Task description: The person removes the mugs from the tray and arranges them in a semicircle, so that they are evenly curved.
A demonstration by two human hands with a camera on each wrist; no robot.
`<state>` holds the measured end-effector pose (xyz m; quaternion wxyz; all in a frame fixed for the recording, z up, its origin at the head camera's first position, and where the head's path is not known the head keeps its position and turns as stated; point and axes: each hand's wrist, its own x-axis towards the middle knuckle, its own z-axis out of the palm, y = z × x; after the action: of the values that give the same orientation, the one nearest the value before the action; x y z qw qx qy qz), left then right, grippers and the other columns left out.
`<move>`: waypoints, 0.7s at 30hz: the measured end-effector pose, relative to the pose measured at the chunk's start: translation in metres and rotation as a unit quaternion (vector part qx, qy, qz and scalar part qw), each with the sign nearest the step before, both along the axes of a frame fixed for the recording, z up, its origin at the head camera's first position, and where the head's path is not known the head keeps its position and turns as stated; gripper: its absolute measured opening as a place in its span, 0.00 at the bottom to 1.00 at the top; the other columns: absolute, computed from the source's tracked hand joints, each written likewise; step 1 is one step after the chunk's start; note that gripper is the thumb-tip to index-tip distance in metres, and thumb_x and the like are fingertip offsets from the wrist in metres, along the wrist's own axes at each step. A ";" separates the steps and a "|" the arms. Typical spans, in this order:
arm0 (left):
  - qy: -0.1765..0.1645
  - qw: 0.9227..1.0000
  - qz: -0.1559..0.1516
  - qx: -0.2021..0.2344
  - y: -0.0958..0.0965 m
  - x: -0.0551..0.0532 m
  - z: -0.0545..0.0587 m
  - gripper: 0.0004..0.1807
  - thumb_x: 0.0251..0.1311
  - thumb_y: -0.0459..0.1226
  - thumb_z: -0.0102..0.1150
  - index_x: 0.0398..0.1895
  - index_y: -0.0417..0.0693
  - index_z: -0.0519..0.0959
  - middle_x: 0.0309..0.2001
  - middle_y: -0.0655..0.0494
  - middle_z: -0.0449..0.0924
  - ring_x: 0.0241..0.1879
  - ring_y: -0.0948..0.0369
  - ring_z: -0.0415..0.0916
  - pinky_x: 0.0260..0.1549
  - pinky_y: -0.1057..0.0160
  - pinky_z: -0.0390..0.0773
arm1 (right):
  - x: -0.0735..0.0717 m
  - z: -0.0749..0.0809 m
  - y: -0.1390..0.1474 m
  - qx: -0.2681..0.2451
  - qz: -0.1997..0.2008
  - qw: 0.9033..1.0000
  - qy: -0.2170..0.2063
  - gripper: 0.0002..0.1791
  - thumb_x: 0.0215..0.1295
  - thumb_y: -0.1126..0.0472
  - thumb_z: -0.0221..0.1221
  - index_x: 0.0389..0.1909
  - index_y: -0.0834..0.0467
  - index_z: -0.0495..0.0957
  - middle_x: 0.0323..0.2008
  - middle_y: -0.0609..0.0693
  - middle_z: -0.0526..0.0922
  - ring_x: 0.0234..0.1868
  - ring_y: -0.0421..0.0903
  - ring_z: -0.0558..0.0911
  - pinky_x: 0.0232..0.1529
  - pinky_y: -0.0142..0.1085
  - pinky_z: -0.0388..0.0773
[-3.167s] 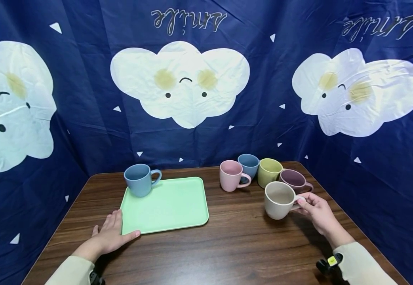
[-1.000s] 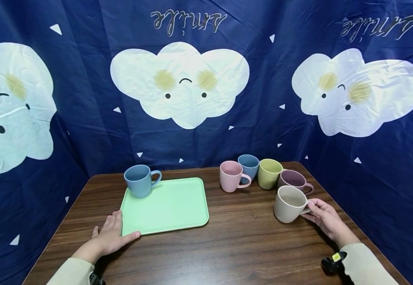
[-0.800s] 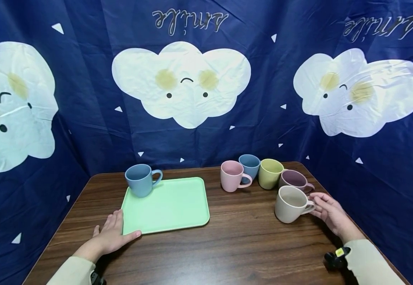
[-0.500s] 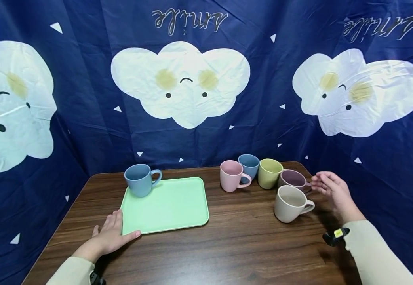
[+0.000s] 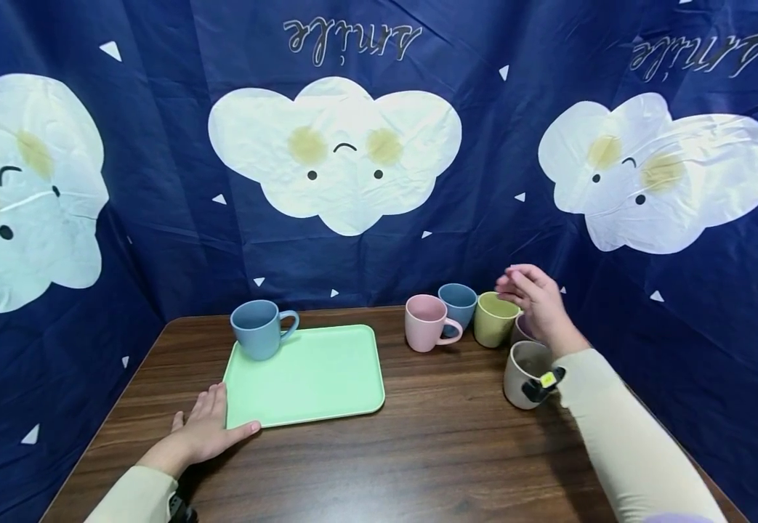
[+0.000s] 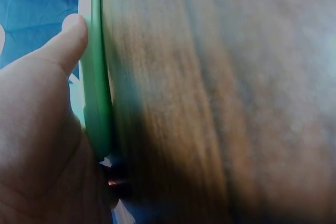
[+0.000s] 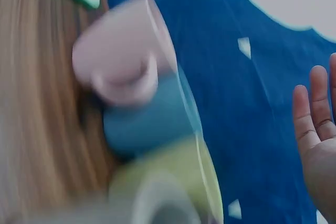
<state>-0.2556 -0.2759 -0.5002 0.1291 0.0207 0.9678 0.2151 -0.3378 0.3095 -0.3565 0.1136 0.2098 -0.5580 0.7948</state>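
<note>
My left hand (image 5: 202,434) lies at the near left corner of a green tray (image 5: 316,388), thumb along its front edge, fingers extended. A blue mug (image 5: 256,340) stands at the tray's back left corner. Over on the right, my right hand (image 5: 540,306) is raised above the yellow-green mug (image 5: 488,330), holding nothing, and in the right wrist view its fingers (image 7: 320,98) are extended. Below the right wrist stands a beige mug (image 5: 516,379), its handle hidden by the wrist camera. Most of the purple mug (image 5: 519,331) is covered by my right hand and forearm.
A pink mug (image 5: 421,334) and a second blue mug (image 5: 460,303) stand left of the yellow-green one at the back of the wooden table (image 5: 352,472). A dark blue cloth (image 5: 379,261) with clouds hangs behind and along the sides.
My right hand first shifted the beige mug slightly right, then let go of its handle. It then rose and moved back and left over the mugs. My left hand stayed at the tray.
</note>
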 end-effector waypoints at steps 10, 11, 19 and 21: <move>-0.014 1.000 0.000 0.014 0.002 0.003 0.004 0.73 0.57 0.74 0.52 0.74 0.19 0.31 0.73 0.18 0.25 0.73 0.25 0.25 0.58 0.19 0.23 | -0.028 -0.005 -0.116 0.039 0.021 0.999 -0.021 0.08 0.77 0.69 0.50 0.42 0.56 0.77 0.32 0.48 0.87 0.33 0.44 0.87 0.41 0.39 0.84; -0.016 1.000 0.000 0.017 0.002 0.003 0.006 0.73 0.57 0.73 0.53 0.74 0.19 0.31 0.73 0.18 0.25 0.73 0.25 0.24 0.58 0.19 0.23 | -0.031 -0.006 -0.127 0.042 0.027 0.999 -0.022 0.07 0.77 0.68 0.51 0.42 0.57 0.77 0.32 0.48 0.87 0.34 0.44 0.87 0.42 0.39 0.84; -0.025 1.000 -0.004 0.013 0.001 0.002 0.006 0.75 0.55 0.76 0.50 0.74 0.21 0.30 0.74 0.19 0.24 0.73 0.26 0.23 0.59 0.20 0.22 | -0.051 -0.020 -0.206 0.033 0.078 0.995 -0.045 0.09 0.76 0.67 0.52 0.50 0.67 0.73 0.35 0.49 0.86 0.35 0.46 0.86 0.42 0.40 0.83; -0.020 1.000 -0.005 0.019 0.001 0.002 0.006 0.75 0.55 0.76 0.51 0.74 0.21 0.31 0.73 0.18 0.25 0.73 0.25 0.24 0.58 0.20 0.23 | -0.053 -0.024 -0.220 0.032 0.077 0.995 -0.056 0.09 0.76 0.66 0.53 0.50 0.66 0.74 0.35 0.49 0.86 0.36 0.46 0.86 0.43 0.41 0.83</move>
<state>-0.2539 -0.2745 -0.4944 0.1495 0.0235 0.9606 0.2330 -0.3907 0.0891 -0.3809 0.0137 0.2112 -0.5706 0.7935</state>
